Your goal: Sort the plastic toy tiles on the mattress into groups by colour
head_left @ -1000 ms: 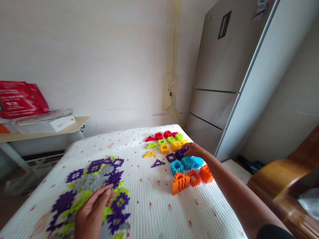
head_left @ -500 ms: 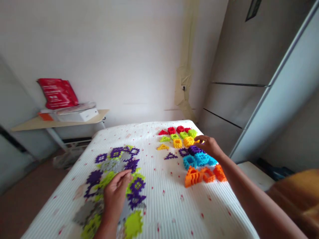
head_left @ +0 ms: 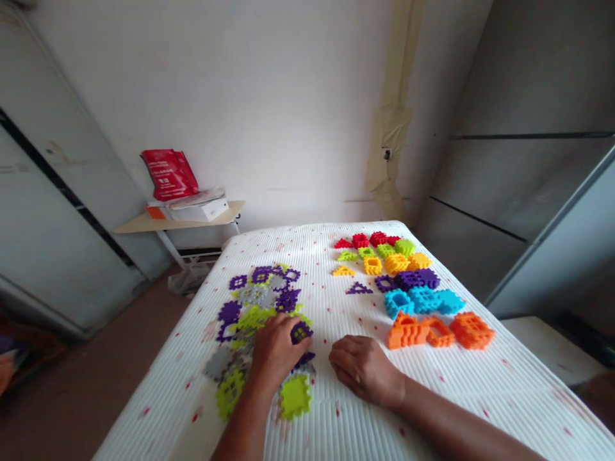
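My left hand [head_left: 277, 346] is over the mixed pile of interlocking plastic tiles, its thumb and fingers curled about a purple window tile [head_left: 301, 331] lying there. Around it are a lime square tile [head_left: 295, 397], a grey tile [head_left: 220, 363] and a dark purple tile [head_left: 229, 311]. My right hand [head_left: 365, 370] rests on the white quilted cover [head_left: 365, 429], right of the pile, with its fingers curled in. The inside of that hand is hidden.
Sorted rows lie on the right: red tiles [head_left: 360, 240], lime tiles [head_left: 385, 250], yellow tiles [head_left: 396, 263], purple tiles [head_left: 417, 278], blue tiles [head_left: 425, 299] and orange tiles [head_left: 473, 330]. A small table [head_left: 144, 221] with boxes stands back left; a grey cabinet [head_left: 523, 173] is right.
My right hand has drawn back from the yellow row to the cover near the pile. My left hand has gone down onto the purple window tile. The view has swung left.
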### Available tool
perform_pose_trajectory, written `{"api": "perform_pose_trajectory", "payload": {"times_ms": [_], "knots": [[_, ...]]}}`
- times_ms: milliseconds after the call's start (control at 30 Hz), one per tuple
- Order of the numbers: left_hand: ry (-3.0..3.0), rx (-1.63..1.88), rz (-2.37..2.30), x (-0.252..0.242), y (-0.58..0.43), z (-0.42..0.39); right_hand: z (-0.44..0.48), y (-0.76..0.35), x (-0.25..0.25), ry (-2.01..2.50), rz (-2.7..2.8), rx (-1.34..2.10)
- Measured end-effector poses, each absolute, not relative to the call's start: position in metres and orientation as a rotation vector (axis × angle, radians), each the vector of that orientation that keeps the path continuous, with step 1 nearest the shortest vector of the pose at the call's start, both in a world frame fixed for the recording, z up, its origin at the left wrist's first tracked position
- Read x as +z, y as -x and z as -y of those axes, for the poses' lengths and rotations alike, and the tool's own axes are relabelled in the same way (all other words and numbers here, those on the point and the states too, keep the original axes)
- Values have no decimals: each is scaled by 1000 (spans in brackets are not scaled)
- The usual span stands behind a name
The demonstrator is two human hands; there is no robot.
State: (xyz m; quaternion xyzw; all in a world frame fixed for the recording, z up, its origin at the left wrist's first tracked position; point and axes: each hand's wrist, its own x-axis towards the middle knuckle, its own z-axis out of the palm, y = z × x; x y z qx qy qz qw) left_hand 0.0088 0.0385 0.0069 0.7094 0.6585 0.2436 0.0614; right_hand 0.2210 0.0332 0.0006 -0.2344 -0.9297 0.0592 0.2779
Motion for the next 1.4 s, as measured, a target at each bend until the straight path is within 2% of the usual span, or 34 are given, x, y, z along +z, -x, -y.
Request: {"api": "perform_pose_trajectory", "payload": {"times_ms": [133,233,500,1000,1400], "knots": [[-2211,607,-2052,3,-12,-38,-35,-223,-7,655,2502,153],[-2225,633,-2046,0,-12,-40,-37,-223,-9,679,2477,179],[-2151,1219,-1682,0,-18,-46,-44,-223,-12,798,2201,387],[-2183,1120,-1445,-1,-42,-35,-46,-222,-15,893,1963,619],[-1690,1230,-1408,-3,-33,-39,-53,-218,-27,778,1573,1173]]}}
